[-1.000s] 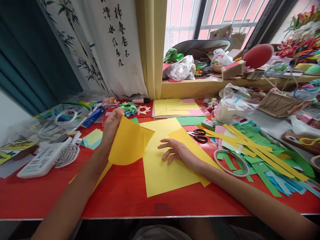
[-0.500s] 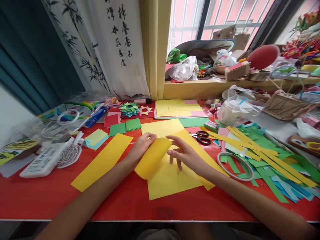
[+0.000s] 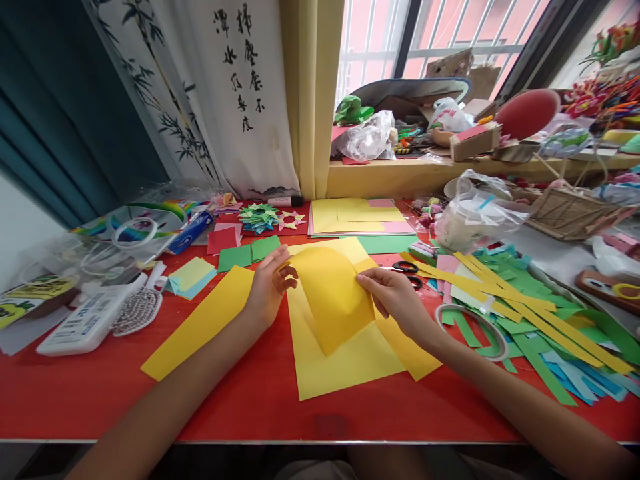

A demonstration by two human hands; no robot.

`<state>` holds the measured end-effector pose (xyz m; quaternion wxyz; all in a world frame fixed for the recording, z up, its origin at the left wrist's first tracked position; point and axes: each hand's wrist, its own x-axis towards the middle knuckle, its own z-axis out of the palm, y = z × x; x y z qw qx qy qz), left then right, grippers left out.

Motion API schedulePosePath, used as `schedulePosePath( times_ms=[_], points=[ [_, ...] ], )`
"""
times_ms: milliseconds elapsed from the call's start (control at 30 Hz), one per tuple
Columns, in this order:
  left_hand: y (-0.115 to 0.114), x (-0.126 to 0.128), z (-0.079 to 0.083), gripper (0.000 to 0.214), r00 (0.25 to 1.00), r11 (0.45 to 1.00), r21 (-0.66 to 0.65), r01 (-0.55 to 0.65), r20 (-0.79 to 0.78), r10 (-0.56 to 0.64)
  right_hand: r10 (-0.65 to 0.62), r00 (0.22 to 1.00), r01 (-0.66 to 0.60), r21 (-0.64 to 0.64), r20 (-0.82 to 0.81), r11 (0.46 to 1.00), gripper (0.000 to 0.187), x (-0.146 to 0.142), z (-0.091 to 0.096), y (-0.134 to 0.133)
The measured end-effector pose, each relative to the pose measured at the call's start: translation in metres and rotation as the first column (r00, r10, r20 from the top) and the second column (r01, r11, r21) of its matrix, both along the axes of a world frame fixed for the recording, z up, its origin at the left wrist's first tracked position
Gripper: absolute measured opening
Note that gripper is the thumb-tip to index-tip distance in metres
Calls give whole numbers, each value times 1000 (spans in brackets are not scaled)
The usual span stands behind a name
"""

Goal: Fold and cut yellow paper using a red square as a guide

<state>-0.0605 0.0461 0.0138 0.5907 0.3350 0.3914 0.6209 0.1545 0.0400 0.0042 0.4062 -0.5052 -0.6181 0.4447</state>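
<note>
A bowed sheet of yellow paper (image 3: pixel 336 293) is held up between my two hands. My left hand (image 3: pixel 270 283) pinches its upper left edge, and my right hand (image 3: pixel 393 290) pinches its right edge between thumb and fingers. Beneath it lies a paler yellow sheet (image 3: pixel 345 363) on the red table (image 3: pixel 240 413). A deeper yellow piece (image 3: pixel 415 350) shows under my right forearm. Beside my left forearm rests a yellow strip (image 3: pixel 200 327). Scissors with black handles (image 3: pixel 407 268) lie just beyond my right hand, partly hidden by it.
On the right, a roll of tape (image 3: pixel 470 333) sits by a heap of green and blue paper strips (image 3: pixel 565 347). Green squares (image 3: pixel 235 257) and a white container (image 3: pixel 87 320) are on the left. A paper stack (image 3: pixel 357 219) lies at the back, near folded paper wreaths (image 3: pixel 259 219).
The yellow sheet, curled over before, is now opened out wider. My right hand has moved slightly right and closed on its edge; my left hand has shifted left and up.
</note>
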Motion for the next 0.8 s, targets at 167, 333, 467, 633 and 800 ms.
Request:
schedulePosePath(
  times_ms=[167, 333, 467, 633, 800],
  points=[
    [9, -4, -3, 23, 995, 999, 51, -17, -94, 22, -2, 998, -1, 41, 63, 999, 28, 3, -3, 3],
    [9, -3, -14, 21, 969, 1000, 19, -6, -246, 11, 65, 971, -72, 22, 229, 997, 26, 5, -9, 5],
    [8, -2, -20, 24, 931, 999, 14, 36, -365, -29, 28, 957, -83, 177, 290, 981, 27, -1, -13, 2],
    [-4, 9, -17, 25, 889, 994, -2, 113, -447, -102, -54, 946, -94, 428, 321, 899, 43, -10, -14, -8],
    [-22, 22, -11, 24, 797, 972, -17, 234, -569, -202, -65, 862, -196, 448, 503, 872, 56, -16, -16, -15]
  ],
)
